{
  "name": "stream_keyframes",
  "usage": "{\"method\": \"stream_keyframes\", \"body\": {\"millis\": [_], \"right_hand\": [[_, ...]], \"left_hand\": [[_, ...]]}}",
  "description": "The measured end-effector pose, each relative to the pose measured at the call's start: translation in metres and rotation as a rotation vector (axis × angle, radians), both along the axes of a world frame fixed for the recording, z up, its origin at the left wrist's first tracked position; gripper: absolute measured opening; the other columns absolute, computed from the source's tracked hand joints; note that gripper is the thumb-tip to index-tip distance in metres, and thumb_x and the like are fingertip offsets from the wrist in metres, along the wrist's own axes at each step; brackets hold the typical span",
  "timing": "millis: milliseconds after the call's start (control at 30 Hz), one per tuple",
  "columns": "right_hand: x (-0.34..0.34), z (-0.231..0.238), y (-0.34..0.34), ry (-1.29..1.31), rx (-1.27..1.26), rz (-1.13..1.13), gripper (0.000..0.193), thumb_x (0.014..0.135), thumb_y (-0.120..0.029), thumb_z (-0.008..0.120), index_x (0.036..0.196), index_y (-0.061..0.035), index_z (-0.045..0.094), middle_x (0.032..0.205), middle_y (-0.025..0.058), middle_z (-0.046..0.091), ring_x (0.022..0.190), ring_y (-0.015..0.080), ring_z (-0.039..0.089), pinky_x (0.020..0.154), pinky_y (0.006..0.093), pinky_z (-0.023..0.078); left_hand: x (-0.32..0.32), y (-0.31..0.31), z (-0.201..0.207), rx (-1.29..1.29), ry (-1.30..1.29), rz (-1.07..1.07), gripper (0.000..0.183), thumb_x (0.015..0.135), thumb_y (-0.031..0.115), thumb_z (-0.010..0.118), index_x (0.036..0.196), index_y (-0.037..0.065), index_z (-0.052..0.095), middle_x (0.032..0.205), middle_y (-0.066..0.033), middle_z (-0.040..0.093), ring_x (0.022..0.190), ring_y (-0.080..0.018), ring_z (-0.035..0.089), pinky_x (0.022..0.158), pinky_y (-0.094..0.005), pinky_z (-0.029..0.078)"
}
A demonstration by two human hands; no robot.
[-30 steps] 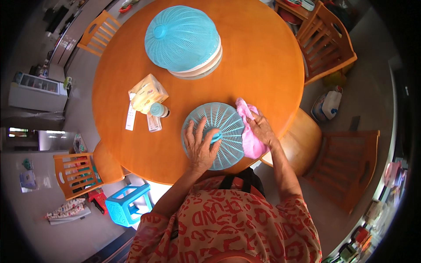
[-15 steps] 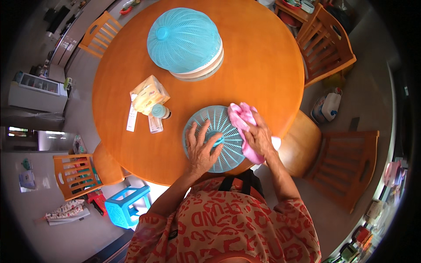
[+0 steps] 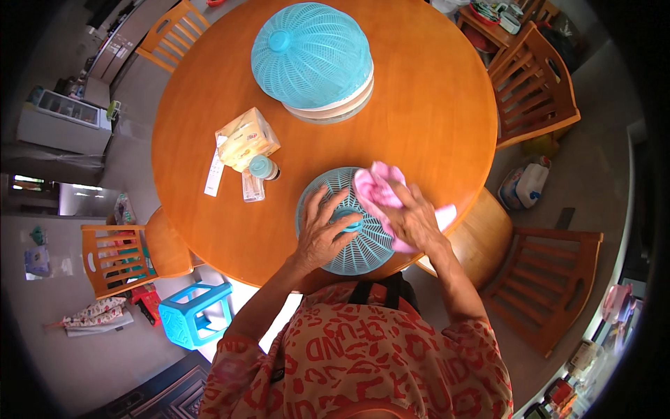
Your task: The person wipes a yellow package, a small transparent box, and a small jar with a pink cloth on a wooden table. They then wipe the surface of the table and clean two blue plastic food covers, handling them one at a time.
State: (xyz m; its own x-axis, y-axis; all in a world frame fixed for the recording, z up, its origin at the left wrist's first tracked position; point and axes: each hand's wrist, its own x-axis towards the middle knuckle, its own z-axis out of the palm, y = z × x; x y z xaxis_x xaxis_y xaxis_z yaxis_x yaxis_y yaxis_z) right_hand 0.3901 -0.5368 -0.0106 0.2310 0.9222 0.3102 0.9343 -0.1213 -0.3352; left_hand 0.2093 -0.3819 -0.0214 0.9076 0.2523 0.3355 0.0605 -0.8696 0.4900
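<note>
A small light-blue slatted plastic food cover (image 3: 363, 256) with a central knob sits at the table's near edge, right in front of me. My left hand (image 3: 323, 234) lies on its left side with the fingers spread, the thumb beside the knob. On the cover's right side my right hand (image 3: 415, 220) is closed on a pink cloth (image 3: 372, 188). The bunched cloth presses against the slats, and a paler end sticks out past the hand over the table edge.
Farther back on the round wooden table (image 3: 419, 91) stands a larger blue mesh dome cover (image 3: 314, 63) over a pale base. To the left are a tissue pack (image 3: 248, 136), a small lidded jar (image 3: 264, 167), a clear box (image 3: 252, 188) and a white remote (image 3: 214, 171). Wooden chairs surround the table.
My right hand has shifted the cloth slightly inward and refolded it over the cover's right upper part. The left hand stays on the cover. The whole view has shifted a little.
</note>
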Motion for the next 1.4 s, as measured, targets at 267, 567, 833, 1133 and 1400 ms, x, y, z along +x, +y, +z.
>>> {"method": "stream_keyframes", "body": {"millis": [267,567,833,1133,1400], "right_hand": [[-0.052,0.01,-0.048,-0.028,0.013,-0.025,0.035,0.073,-0.023,0.07,0.106,-0.034,0.073,0.132,0.0019,0.049,0.108,0.0341,0.051,0.079,0.0393,0.057],[-0.015,0.021,0.022,-0.043,0.002,-0.03,0.023,0.079,-0.023,0.065,0.098,-0.0293,0.075,0.117,0.0011,0.058,0.093,0.0299,0.06,0.07,0.0406,0.057],[-0.006,0.023,0.116,-0.099,-0.049,0.152,0.023,0.078,-0.026,0.067,0.1,-0.0311,0.073,0.117,0.0001,0.058,0.096,0.0315,0.059,0.076,0.0445,0.056],[-0.017,0.037,0.012,-0.172,-0.134,0.092,0.03,0.085,-0.027,0.061,0.113,-0.0322,0.069,0.117,0.0025,0.052,0.094,0.0308,0.058,0.072,0.0422,0.057],[-0.034,0.001,-0.033,-0.018,-0.057,-0.14,0.048,0.074,-0.012,0.068,0.115,-0.0366,0.068,0.119,0.0029,0.052,0.088,0.0287,0.058,0.062,0.036,0.058]], "left_hand": [[0.003,-0.007,0.015,-0.005,0.241,0.339,0.102,0.058,0.049,0.083,0.139,0.007,0.038,0.147,-0.0282,0.021,0.135,-0.0492,0.023,0.102,-0.0643,0.026],[-0.006,-0.008,-0.003,0.026,0.135,0.334,0.102,0.062,0.06,0.078,0.14,0.006,0.041,0.146,-0.0275,0.028,0.134,-0.0473,0.026,0.102,-0.0608,0.027],[-0.003,-0.009,0.013,-0.209,0.14,0.406,0.124,0.054,0.051,0.085,0.147,0.003,0.017,0.147,-0.0221,0.028,0.135,-0.0426,0.025,0.106,-0.0568,0.023],[-0.006,-0.009,0.0,-0.114,0.096,0.387,0.117,0.063,0.049,0.083,0.147,0.001,0.017,0.147,-0.0247,0.028,0.136,-0.0446,0.025,0.106,-0.058,0.024],[-0.008,-0.01,-0.009,-0.046,0.054,0.345,0.096,0.064,0.05,0.083,0.133,0.005,0.033,0.146,-0.0265,0.029,0.135,-0.0469,0.025,0.106,-0.0604,0.024]]}}
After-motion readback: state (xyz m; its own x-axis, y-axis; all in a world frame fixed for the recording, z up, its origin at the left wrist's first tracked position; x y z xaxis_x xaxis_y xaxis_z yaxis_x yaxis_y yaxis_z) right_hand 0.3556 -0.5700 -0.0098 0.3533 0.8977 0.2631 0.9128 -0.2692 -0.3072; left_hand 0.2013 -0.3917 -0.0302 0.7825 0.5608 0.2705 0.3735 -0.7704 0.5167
